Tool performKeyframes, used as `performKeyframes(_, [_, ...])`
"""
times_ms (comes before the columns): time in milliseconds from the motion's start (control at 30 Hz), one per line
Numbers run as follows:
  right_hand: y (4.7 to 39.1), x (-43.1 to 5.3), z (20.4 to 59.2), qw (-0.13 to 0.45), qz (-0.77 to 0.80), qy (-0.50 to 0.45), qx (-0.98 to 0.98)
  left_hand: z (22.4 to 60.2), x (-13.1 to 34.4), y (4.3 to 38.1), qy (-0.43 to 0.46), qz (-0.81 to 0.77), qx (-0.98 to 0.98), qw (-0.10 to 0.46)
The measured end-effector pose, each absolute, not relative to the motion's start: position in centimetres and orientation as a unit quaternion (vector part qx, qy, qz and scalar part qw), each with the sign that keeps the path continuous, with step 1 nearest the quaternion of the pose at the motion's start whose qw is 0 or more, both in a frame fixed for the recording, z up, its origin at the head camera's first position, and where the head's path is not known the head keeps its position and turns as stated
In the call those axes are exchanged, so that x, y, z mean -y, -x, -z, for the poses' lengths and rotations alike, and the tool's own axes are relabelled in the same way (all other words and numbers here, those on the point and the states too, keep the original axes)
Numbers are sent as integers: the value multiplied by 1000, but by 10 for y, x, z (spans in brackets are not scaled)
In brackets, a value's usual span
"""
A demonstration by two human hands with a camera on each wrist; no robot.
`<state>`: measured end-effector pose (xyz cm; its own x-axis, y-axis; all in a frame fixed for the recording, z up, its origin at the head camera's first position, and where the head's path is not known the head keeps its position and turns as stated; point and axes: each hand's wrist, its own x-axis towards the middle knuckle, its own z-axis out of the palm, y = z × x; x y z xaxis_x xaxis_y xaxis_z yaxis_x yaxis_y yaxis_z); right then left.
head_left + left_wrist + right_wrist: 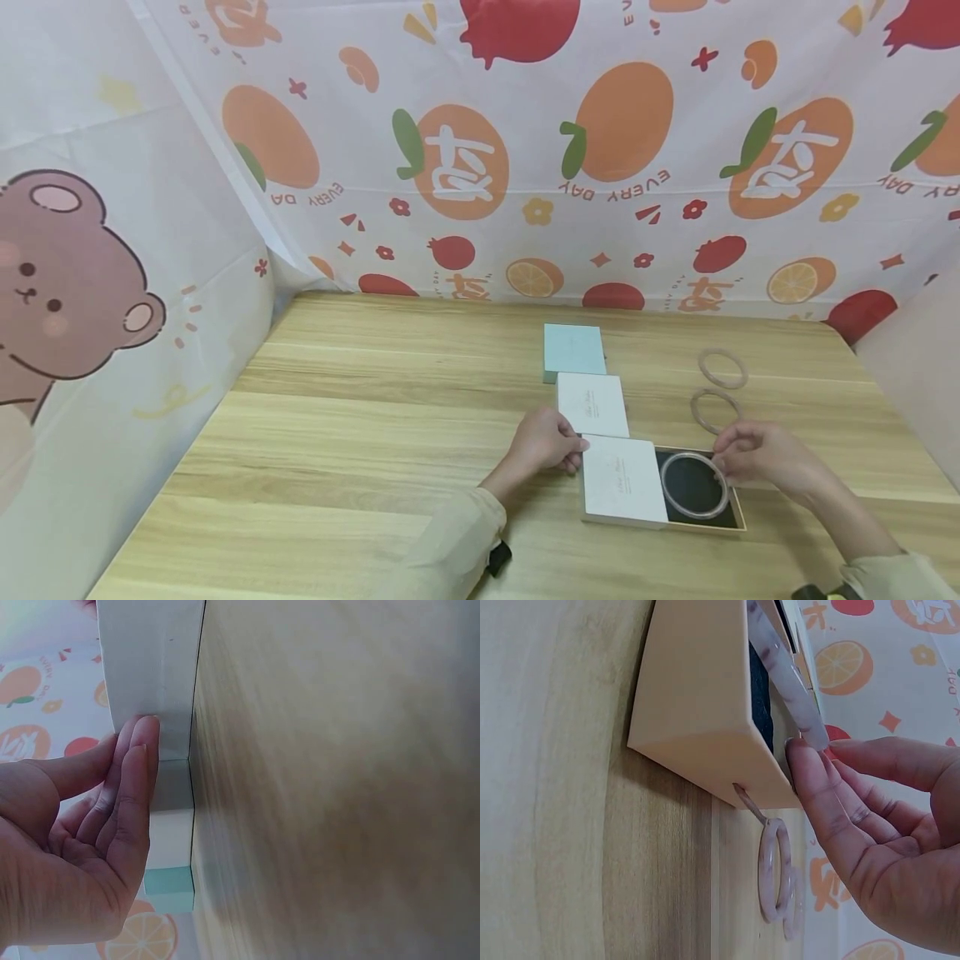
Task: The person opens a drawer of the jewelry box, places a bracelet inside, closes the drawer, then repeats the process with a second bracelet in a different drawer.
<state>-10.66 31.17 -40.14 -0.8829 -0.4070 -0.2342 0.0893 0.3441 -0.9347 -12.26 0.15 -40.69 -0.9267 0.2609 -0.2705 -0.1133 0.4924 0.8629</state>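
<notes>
Near the front right of the table, a white box (624, 479) has its drawer (738, 521) slid out to the right, showing a dark lining. My right hand (757, 454) pinches a pale, mottled bangle (787, 682) between thumb and fingertips. The bangle lies tilted over the lining, its far side low in the drawer. At the box's left end, my left hand (546, 442) rests fairly straight fingers (135, 780) against the side, thumb close to the upper edge. A ribbon tab (750, 801) sticks out of the drawer's end.
Behind the box stand another white box (592, 404) and a mint-green box (573, 350) in a staggered row. Two more bangles, a nearer bangle (693, 410) and a farther bangle (701, 364), lie on the wooden table (337, 467). A fruit-print cloth (480, 267) hangs behind.
</notes>
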Motion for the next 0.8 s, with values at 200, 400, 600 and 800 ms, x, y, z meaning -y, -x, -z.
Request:
performKeyframes(200, [106,-311,402,215,562,110,-791,407,-1,122,-45,-503,-843,185])
performKeyframes(400, [106,-309,402,212,563,113,-791,407,-1,122,-47,-502,-844,184])
performKeyframes(600, [106,-311,403,210,570,119,-786,407,-1,122,-46,-501,-845,183])
performKeyframes(800, [107,-315,406,209,572,114,-785,407,-1,122,-45,-504,-843,183])
